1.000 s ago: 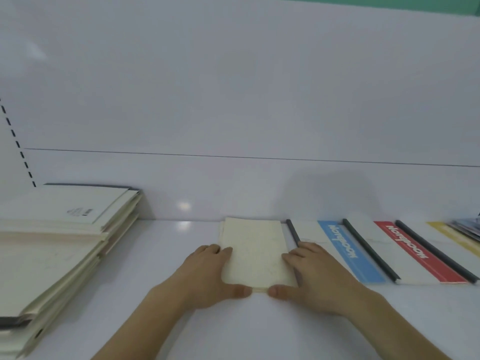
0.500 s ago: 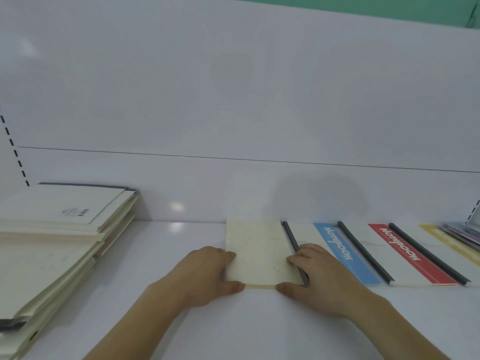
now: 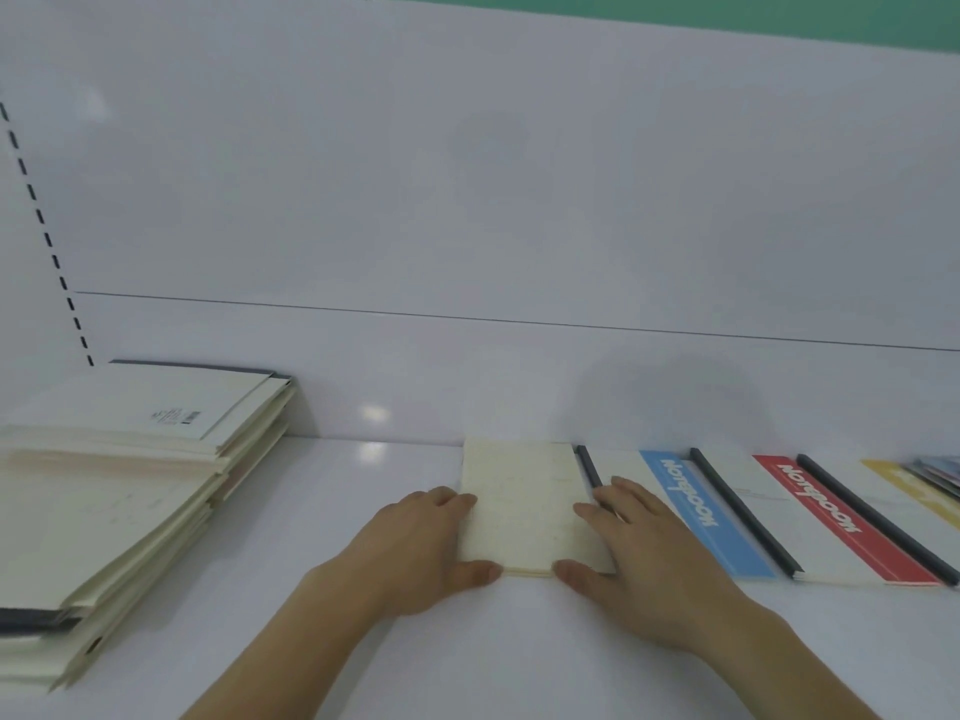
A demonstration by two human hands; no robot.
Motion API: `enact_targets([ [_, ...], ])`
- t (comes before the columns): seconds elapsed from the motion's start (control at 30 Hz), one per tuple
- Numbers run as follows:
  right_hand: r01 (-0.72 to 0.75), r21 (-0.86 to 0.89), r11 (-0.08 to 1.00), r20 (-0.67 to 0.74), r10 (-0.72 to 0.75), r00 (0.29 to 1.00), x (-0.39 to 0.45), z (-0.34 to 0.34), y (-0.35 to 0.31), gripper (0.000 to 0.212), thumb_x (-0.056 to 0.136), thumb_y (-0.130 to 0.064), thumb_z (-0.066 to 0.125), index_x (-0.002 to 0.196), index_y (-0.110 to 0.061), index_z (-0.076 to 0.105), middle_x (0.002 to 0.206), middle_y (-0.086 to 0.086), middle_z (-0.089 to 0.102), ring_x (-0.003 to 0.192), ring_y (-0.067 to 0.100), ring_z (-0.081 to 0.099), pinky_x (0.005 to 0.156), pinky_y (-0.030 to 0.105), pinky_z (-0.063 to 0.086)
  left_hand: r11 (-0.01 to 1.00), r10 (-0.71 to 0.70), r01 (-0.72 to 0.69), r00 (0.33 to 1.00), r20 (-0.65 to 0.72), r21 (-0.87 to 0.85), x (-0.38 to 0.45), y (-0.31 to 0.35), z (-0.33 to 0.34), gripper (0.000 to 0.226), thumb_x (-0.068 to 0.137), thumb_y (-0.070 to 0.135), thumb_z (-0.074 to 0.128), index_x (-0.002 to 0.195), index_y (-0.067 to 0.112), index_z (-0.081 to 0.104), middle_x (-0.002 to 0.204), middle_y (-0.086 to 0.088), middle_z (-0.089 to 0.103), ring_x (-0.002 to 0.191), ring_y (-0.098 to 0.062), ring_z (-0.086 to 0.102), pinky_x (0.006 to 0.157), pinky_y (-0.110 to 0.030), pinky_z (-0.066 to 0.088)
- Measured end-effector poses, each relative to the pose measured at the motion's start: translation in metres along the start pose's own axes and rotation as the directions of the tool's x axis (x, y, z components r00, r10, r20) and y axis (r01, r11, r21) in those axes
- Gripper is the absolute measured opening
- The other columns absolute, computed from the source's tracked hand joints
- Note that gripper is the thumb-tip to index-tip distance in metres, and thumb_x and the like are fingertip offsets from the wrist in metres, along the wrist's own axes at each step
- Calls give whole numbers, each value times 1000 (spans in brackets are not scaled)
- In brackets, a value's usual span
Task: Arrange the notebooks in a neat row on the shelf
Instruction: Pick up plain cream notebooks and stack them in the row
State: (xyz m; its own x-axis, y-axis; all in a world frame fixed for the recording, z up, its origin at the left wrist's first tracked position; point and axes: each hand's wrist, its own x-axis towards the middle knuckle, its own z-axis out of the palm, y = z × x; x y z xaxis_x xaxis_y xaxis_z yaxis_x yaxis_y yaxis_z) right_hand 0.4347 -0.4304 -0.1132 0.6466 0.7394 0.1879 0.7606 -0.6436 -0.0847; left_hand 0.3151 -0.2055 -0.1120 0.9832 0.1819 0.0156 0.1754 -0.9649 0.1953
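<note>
A notebook (image 3: pixel 522 504) lies flat on the shelf (image 3: pixel 363 641), its far edge against the back wall (image 3: pixel 467 200). The left hand (image 3: pixel 415 553) rests at its left edge, the right hand (image 3: pixel 644 558) at its right edge, thumbs at the near edge. Just right of it, a row of notebooks (image 3: pixel 779 517) lies side by side, overlapping, running off to the right. Well apart to the left sits a stack (image 3: pixel 114 485) of notebooks against the wall.

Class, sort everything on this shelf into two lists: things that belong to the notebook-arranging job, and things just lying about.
Job:
plain cream notebook, held between left hand and right hand
blue-striped white notebook
red-striped white notebook
yellow-striped white notebook
stack of cream notebooks
white shelf

Lying about:
colourful booklets at far right
</note>
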Motion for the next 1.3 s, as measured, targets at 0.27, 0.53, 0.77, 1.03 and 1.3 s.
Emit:
enact_targets([
  [0.27,177,49,983,-126,-170,977,14,1,-52,76,84,-73,16,144,-32,37,152,-12,30,146,10,10,117,26,16,997,-71,77,900,-431,-3,-36,-4,-18,52,98,55,45,138,22,52,137,7,54,128,-15,47,105,-26,36],
  [0.53,363,120,924,-200,-335,921,30,-3,-156,67,89,-68,24,142,-31,41,149,-10,37,143,10,20,113,25,21,982,-143,188,742,-655,-3,-105,-51,-50,30,95,38,56,118,20,65,116,5,67,108,-18,61,91,-33,49],
  [0.77,462,192,866,-202,-426,882,35,-14,-262,67,92,-66,22,149,-31,29,154,-15,23,144,2,7,111,15,7,922,-245,380,716,-654,70,-177,-142,-73,46,91,50,38,108,20,69,103,4,70,99,-22,65,87,-38,52],
  [1.03,475,166,864,-152,-454,878,35,-4,-347,55,96,-57,40,138,-23,48,144,-9,43,135,10,33,109,17,23,931,-294,354,876,-383,93,-233,-223,-75,113,69,82,-26,133,32,53,137,10,54,134,-18,43,112,-36,30],
  [1.3,440,48,897,-415,-383,825,26,-21,-357,33,96,-38,42,111,-26,68,96,-7,73,82,18,67,67,35,56,977,-174,211,699,-694,-32,-250,-235,-84,67,94,69,29,120,20,66,127,2,63,124,-21,54,105,-40,43],
])
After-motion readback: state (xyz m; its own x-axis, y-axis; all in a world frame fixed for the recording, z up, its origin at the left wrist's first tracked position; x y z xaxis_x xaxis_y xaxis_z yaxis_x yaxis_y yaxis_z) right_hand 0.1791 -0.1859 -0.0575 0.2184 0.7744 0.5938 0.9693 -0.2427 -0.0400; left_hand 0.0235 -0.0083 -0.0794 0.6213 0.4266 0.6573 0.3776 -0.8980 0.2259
